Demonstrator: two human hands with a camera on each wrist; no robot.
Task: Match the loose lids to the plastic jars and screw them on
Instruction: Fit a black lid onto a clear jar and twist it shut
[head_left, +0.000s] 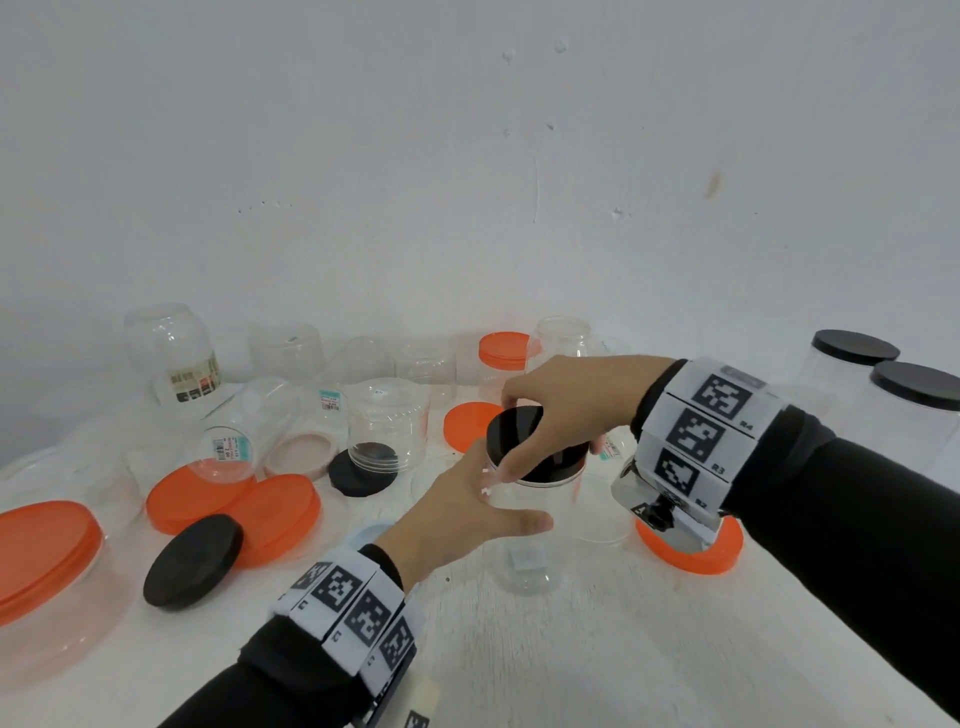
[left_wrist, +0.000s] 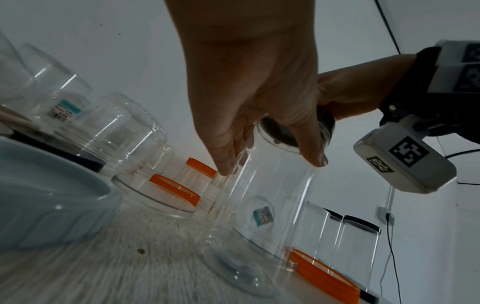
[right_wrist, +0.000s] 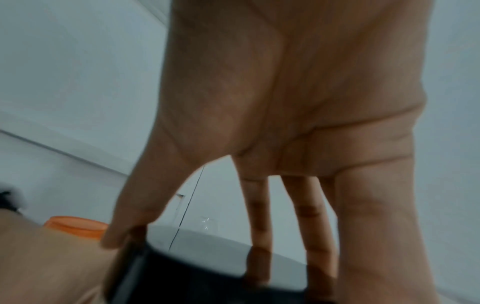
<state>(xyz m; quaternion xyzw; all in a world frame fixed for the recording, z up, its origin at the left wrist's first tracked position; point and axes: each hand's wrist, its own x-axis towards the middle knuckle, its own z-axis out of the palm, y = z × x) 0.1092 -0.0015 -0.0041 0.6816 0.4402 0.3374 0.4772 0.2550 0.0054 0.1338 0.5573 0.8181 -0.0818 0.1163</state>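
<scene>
The tall clear jar (head_left: 524, 525) stands upright on the white table (head_left: 571, 649), and everything else is told from it. The left hand (head_left: 467, 506) wraps its side, thumb in front and fingers round the back, so it has a hold on the jar. The right hand (head_left: 563, 410) comes down from above with its fingers spread and curled round the rim of the black lid (head_left: 519, 434), which sits on the jar's mouth.

To do this well, keep the jar still with the lower hand and press the lid flat before turning. If it tips, the threads may cross and it will jam. Turn gently until it stops.

Left of the jar lie orange lids (head_left: 234, 501) and a loose black lid (head_left: 193, 561). Behind it stand more clear jars. Right of it stand two jars with black lids already on (head_left: 883, 374).

The threads are hidden under the lid, so I cannot tell how far it is screwed on. The right wrist view is blurry; the lid looks level there, maybe.
</scene>
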